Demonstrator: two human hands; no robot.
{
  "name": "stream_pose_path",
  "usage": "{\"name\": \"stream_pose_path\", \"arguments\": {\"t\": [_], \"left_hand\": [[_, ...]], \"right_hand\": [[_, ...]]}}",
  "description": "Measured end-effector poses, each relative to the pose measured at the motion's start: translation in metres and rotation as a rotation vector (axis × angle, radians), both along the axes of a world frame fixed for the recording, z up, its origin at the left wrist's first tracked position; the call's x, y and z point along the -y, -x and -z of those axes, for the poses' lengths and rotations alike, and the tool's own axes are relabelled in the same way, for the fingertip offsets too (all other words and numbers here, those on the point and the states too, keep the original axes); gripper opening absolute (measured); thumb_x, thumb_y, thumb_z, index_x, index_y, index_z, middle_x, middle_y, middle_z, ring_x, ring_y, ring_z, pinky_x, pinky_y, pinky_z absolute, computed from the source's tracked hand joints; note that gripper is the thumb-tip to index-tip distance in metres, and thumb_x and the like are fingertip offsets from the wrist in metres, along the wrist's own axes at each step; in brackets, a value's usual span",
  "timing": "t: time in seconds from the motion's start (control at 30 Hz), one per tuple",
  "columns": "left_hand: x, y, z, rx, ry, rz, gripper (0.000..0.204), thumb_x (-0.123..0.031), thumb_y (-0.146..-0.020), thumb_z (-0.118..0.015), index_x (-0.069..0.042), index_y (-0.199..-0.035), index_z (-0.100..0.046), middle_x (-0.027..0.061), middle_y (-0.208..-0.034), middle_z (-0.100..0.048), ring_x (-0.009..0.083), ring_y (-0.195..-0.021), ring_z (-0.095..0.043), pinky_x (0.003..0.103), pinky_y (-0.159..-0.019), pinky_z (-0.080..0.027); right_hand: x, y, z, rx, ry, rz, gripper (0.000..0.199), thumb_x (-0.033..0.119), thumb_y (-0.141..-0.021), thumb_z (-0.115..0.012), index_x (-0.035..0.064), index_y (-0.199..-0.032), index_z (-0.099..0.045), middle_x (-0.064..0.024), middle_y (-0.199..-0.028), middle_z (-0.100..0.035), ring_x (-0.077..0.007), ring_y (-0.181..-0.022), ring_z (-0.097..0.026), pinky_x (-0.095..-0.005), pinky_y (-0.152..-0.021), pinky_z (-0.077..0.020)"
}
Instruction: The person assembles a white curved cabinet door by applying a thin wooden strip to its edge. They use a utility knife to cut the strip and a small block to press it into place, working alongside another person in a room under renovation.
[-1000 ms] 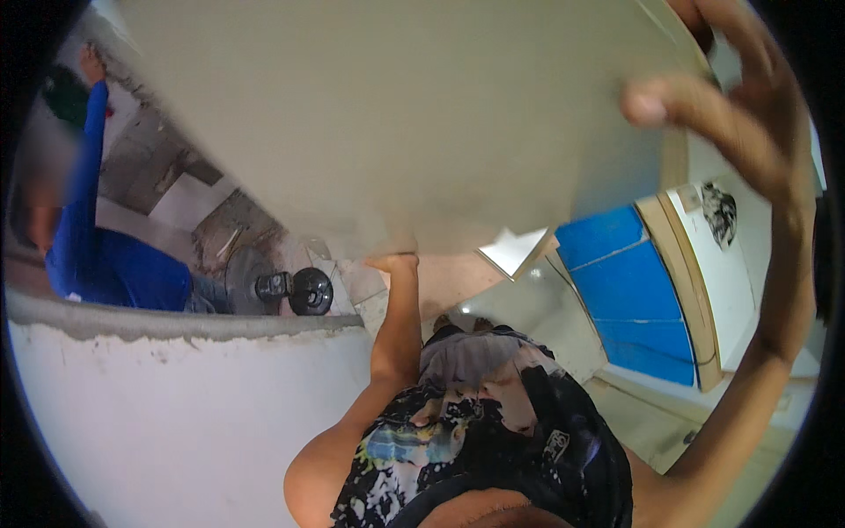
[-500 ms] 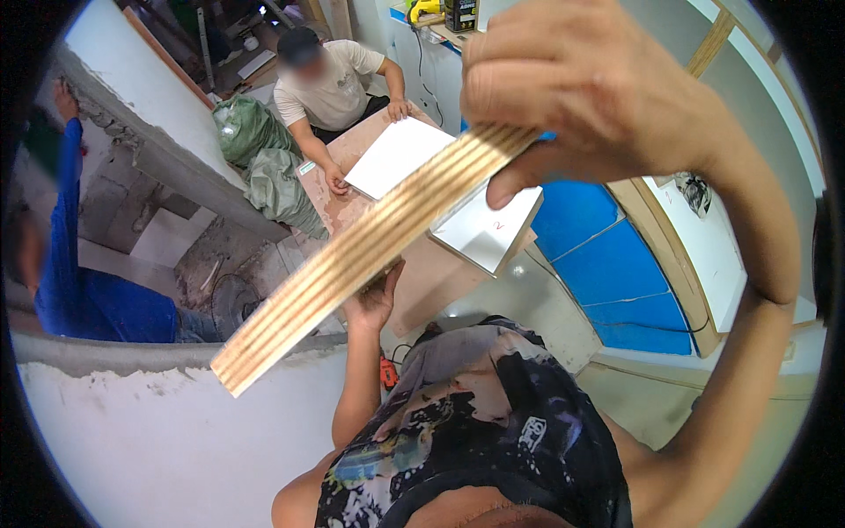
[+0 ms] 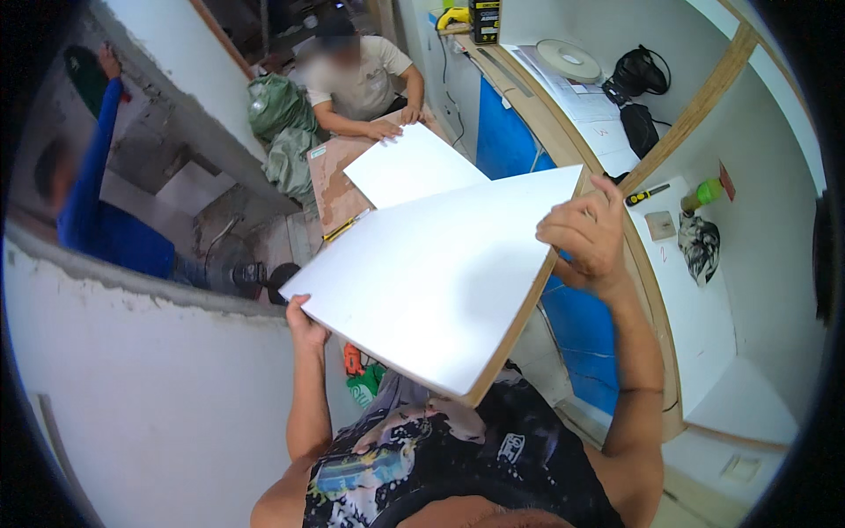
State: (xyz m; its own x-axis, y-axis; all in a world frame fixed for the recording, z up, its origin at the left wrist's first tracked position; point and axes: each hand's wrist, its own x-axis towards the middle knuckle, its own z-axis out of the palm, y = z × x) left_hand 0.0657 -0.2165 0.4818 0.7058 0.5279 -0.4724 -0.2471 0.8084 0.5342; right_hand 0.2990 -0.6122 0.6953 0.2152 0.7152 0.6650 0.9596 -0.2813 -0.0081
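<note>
Head view: near a rough-topped white wall (image 3: 150, 387), our left hand (image 3: 307, 327) grips the left corner of a smooth, plain white board (image 3: 422, 286) before our chest, fingers hidden beneath. Our right hand (image 3: 588, 239) clasps its tan right edge, fingers bent over. Past that edge, a strip of floor (image 3: 539, 361) leaves slight room before the blue-fronted cabinet (image 3: 587, 352).

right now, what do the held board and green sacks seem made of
Held board: probably wood-based, faced smooth white, perhaps laminate; its exposed edge looks tan and wood-like. Green sacks: likely woven plastic, dull, judging by their creased, bunched surface; the weave itself isn't discernible.
</note>
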Motion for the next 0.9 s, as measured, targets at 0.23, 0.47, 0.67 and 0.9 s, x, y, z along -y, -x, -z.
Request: {"name": "stream_pose_path", "arguments": {"t": [0.23,0.47,0.67,0.9], "left_hand": [[0.035,-0.009,-0.037,0.089,-0.030,-0.146,0.064,-0.010,-0.066,-0.055,0.004,-0.127,-0.043,0.0209,-0.119,-0.055,0.0383,-0.112,-0.055,0.051,-0.101,-0.044],[0.085,-0.023,-0.060,0.177,-0.137,-0.337,0.064,-0.007,-0.064,-0.052,0.006,-0.126,-0.046,0.0198,-0.121,-0.056,0.0386,-0.113,-0.054,0.052,-0.103,-0.043],[0.074,-0.015,-0.013,0.266,-0.093,-0.274,0.059,-0.006,-0.064,-0.052,0.005,-0.122,-0.050,0.0186,-0.117,-0.058,0.0382,-0.112,-0.055,0.052,-0.103,-0.043],[0.019,0.026,0.116,0.214,0.044,-0.302,0.056,-0.011,-0.073,-0.052,0.004,-0.127,-0.047,0.0198,-0.127,-0.053,0.0377,-0.118,-0.051,0.054,-0.102,-0.041]], "right_hand": [[0.045,-0.016,0.104,-0.268,-0.560,0.145,0.039,0.022,-0.066,-0.084,0.0150,-0.097,-0.062,-0.0095,-0.113,-0.057,-0.0266,-0.118,-0.048,-0.0537,-0.106,-0.0264],[0.054,-0.043,0.217,-2.035,-1.226,-1.975,0.119,0.089,-0.072,-0.033,0.0002,-0.148,-0.016,-0.0191,-0.152,-0.024,-0.0294,-0.137,-0.030,-0.0457,-0.111,-0.0273],[0.053,-0.110,0.261,-2.153,-1.005,-1.222,0.125,0.090,-0.068,-0.037,-0.0047,-0.147,-0.016,-0.0207,-0.147,-0.034,-0.0336,-0.131,-0.039,-0.0434,-0.108,-0.0323],[0.005,-0.095,0.335,-2.140,-0.659,-0.215,0.074,0.028,-0.080,-0.069,0.0031,-0.141,-0.036,-0.0132,-0.131,-0.051,-0.0275,-0.120,-0.050,-0.0406,-0.101,-0.0417]]}}
